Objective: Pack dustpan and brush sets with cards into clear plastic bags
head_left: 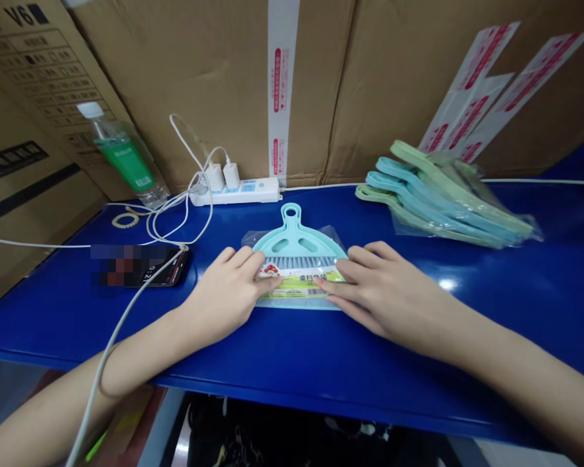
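A light blue dustpan and brush set (296, 235) lies on the blue table in front of me, its handle loop pointing away. Grey bristles and a printed label with a red mushroom show through its clear plastic bag. My left hand (231, 285) grips the left side, thumb over the label and fingers curled at the edge. On the opposite side, my right hand (377, 292) is closed around the edge in a similar way, its thumb on the label. The fingertips of both hands are partly hidden at the bag's edges.
More bagged dustpan sets (448, 194), green and blue, are stacked at the back right. A power strip (253, 190), bottle (126, 159) and phone (158, 269) stand or lie leftward. A white cable (121, 318) crosses my left forearm. Cardboard boxes (199, 71) wall the back.
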Demonstrator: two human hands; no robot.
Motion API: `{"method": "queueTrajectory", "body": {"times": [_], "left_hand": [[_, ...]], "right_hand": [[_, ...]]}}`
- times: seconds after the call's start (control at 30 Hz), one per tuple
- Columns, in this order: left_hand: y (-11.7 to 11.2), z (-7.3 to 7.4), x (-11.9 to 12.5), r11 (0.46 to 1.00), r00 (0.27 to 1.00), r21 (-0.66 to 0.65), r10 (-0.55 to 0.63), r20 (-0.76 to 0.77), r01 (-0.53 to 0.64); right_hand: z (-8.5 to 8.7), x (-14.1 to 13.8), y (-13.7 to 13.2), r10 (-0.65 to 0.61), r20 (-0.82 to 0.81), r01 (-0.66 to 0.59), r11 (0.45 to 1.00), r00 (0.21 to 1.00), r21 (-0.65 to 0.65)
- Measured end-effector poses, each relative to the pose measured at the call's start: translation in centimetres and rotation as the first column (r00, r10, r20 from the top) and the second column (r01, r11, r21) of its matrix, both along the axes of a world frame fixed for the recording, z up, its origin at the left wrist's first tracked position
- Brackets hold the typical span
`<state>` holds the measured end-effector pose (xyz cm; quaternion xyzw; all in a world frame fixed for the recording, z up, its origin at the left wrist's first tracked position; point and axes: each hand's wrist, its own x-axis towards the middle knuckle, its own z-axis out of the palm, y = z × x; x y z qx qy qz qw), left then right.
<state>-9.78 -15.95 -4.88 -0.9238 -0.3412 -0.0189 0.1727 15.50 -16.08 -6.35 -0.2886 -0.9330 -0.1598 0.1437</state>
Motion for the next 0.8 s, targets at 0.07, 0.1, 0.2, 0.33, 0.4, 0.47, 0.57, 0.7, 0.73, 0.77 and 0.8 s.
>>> {"method": "queueTrajectory", "body": {"times": [0.07,0.1,0.2,0.33,0.4,0.47,0.57,0.7,0.73,0.77,0.8], "left_hand": [[0.1,0.7,-0.6,0.999,0.999,-0.031,0.043,0.007,-0.043],[0.1,1.1,-0.9,0.997,0.998,-0.048,0.063,0.011,-0.062],[0.4,1.8,-1.7,0.987,0.993,-0.118,0.112,0.033,-0.108],[0.6,2.0,-2.1,0.957,0.983,-0.246,0.174,0.05,-0.157],[0.6,1.9,-2.1,0.934,0.973,-0.3,0.222,0.065,-0.193],[0.5,1.9,-1.9,0.913,0.96,-0.346,0.264,0.096,-0.216],[0.5,1.9,-1.6,0.901,0.944,-0.384,0.283,0.169,-0.201],[0.7,1.5,-1.2,0.913,0.93,-0.365,0.281,0.236,-0.184],[0.8,1.3,-1.1,0.917,0.928,-0.353,0.283,0.242,-0.187],[0.9,1.0,-1.1,0.921,0.926,-0.34,0.284,0.247,-0.191],[1.0,0.8,-1.0,0.924,0.926,-0.329,0.284,0.25,-0.195]], "right_hand": [[0.4,1.0,0.4,0.007,0.013,-0.006,0.998,1.0,-0.069],[0.5,1.4,0.6,0.005,0.016,-0.003,0.993,1.0,-0.121],[1.0,2.6,0.9,-0.03,0.005,0.03,0.954,1.0,-0.297],[1.3,2.9,1.0,-0.093,-0.012,0.079,0.903,0.996,-0.422],[1.3,2.7,1.0,-0.123,-0.017,0.104,0.898,0.992,-0.427],[1.3,2.4,1.0,-0.149,-0.025,0.125,0.897,0.988,-0.424],[1.0,1.9,1.0,-0.2,-0.05,0.161,0.894,0.979,-0.417],[0.6,1.3,1.0,-0.301,-0.1,0.223,0.857,0.948,-0.464],[0.5,1.1,1.0,-0.33,-0.106,0.239,0.838,0.938,-0.491],[0.4,1.0,1.0,-0.358,-0.106,0.255,0.816,0.928,-0.519],[0.3,0.9,0.9,-0.383,-0.105,0.27,0.795,0.918,-0.543]]}}
